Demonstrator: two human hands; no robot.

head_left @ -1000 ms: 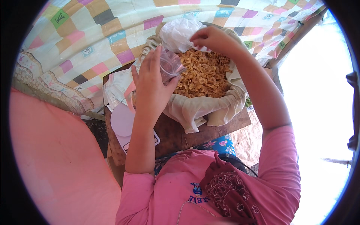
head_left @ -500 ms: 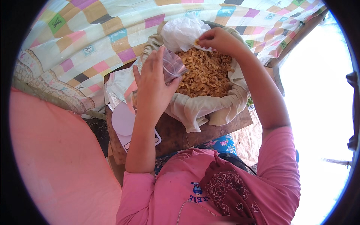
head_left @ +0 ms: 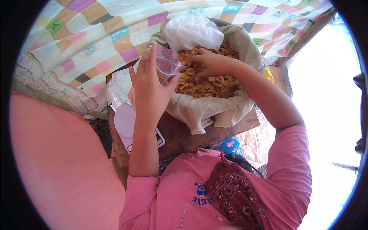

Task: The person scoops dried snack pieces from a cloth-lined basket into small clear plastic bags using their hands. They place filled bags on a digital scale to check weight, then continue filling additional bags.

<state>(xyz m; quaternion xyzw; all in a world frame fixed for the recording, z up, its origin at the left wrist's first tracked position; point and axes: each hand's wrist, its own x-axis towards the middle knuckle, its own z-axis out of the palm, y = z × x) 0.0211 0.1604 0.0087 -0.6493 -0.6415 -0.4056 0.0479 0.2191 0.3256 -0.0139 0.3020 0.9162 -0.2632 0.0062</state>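
My left hand point(head_left: 147, 78) grips a clear plastic pouch point(head_left: 168, 65), its mouth tilted toward a cloth-lined basin of chips. The basin's beige cloth lining point(head_left: 195, 107) drapes over the rim. Thin, curled golden-brown chips point(head_left: 203, 89) fill it. Over them, my right hand point(head_left: 211, 63) reaches down, its thumb and fingers apart and the tips touching the chips. Whether any chip is between those fingertips is hard to make out. A crumpled white plastic bag point(head_left: 193, 33) lies at the basin's far side.
Under my left forearm, a white kitchen scale point(head_left: 124, 120) sits on a brown wooden table point(head_left: 176, 132). Plastic packaging point(head_left: 118, 89) lies beside it. A checked, patterned sheet point(head_left: 96, 46) hangs behind the table, and a pink sheet point(head_left: 61, 161) spreads at the left.
My right hand has come down from above the basin's far side, where it pinched a chip, into the chips nearer the pouch. The white plastic bag shows more fully.
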